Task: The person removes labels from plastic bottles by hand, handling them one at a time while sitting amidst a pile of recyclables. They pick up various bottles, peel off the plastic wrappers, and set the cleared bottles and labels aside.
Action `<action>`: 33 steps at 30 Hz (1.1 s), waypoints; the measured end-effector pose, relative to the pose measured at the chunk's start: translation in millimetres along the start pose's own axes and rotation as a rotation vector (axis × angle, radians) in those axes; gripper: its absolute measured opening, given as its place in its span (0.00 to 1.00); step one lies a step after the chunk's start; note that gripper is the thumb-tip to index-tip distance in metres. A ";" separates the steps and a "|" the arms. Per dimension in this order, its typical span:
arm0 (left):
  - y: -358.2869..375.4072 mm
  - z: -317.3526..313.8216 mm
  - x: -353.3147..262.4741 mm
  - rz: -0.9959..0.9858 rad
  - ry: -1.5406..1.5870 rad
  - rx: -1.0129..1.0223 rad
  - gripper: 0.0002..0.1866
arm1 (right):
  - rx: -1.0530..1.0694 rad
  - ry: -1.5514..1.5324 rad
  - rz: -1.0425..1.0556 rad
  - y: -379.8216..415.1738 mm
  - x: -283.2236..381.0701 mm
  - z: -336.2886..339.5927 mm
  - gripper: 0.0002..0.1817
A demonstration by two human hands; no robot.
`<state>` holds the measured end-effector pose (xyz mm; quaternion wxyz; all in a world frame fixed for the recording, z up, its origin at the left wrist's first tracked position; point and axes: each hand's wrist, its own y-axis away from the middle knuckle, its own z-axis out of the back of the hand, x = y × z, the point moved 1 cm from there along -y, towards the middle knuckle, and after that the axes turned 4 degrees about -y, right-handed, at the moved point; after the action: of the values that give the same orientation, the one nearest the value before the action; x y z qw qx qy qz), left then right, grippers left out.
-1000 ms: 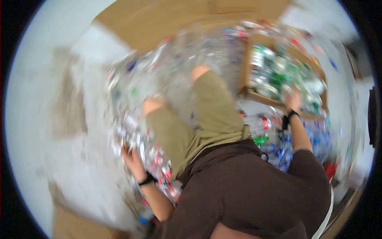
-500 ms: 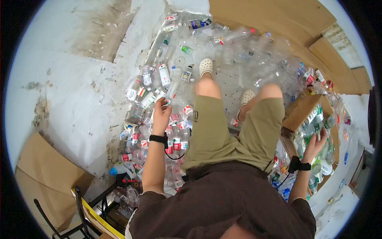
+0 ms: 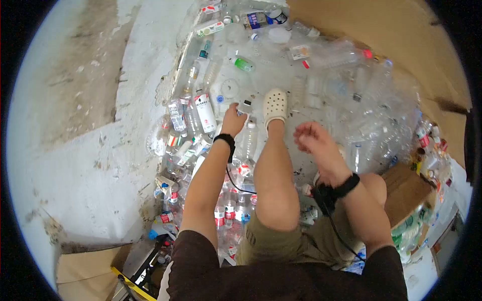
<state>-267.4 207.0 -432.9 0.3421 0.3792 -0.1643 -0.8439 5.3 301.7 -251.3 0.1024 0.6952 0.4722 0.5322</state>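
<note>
My left hand is closed around a small clear plastic bottle with a dark cap, low over the floor beside my shoe. Close to its left lies a white-labelled bottle, and a loose clear bottle is just below. My right hand hovers right of my shin, slightly blurred, fingers loosely bent and apart with nothing visible in them. A green-labelled bottle lies farther up the floor.
Clear bottles are heaped on the right, against cardboard. A cardboard box with green bottles stands near my right knee. Red-labelled bottles pile up left of my leg. A stained white wall borders the left.
My left hand has moved up and right onto the small bottle. My right hand has left the cardboard box and come to the middle. My body leans farther forward.
</note>
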 end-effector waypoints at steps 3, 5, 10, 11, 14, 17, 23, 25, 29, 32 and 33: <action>-74.0 8.9 13.8 -0.033 -0.233 -0.281 0.37 | 0.060 0.053 -0.137 -3.6 -1.0 -7.8 0.13; -116.3 21.6 21.8 0.156 -0.425 -0.414 0.41 | 0.139 0.092 -0.162 -15.4 8.3 -7.1 0.13; -170.4 42.2 43.8 0.330 -0.577 -0.557 0.45 | 0.010 -0.277 -0.314 -19.4 24.3 10.5 0.12; -175.9 44.6 52.2 0.292 -0.594 -0.552 0.47 | -0.001 -0.288 -0.330 -19.0 26.2 13.5 0.12; -197.5 49.3 85.6 0.369 -0.421 -0.336 0.42 | -0.051 -0.338 -0.353 -21.0 28.6 20.0 0.12; -190.0 41.7 80.2 0.318 -0.325 -0.302 0.36 | -0.065 -0.336 -0.360 -18.9 29.1 25.6 0.12; -82.2 30.8 -45.7 -0.166 0.846 0.186 0.26 | -0.098 -0.247 -0.296 -15.8 29.0 22.1 0.18; -26.6 28.2 -109.1 -0.190 0.651 0.477 0.35 | -0.314 -0.140 -0.129 -19.4 29.9 17.1 0.24; 14.0 28.0 -184.3 -0.814 0.030 0.693 0.41 | -0.360 -0.124 -0.028 -23.5 38.5 23.2 0.31; -4.7 23.1 -176.8 -0.753 0.338 0.742 0.38 | -0.273 -0.023 -0.041 -25.4 30.2 36.8 0.36; -14.7 23.6 -172.4 -0.757 0.339 0.745 0.38 | -0.308 -0.118 -0.066 -27.2 32.8 33.9 0.37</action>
<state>-209.3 338.9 -334.3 -0.1203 0.6377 -0.2466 -0.7198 18.4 353.5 -261.7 0.2529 0.6853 0.4008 0.5530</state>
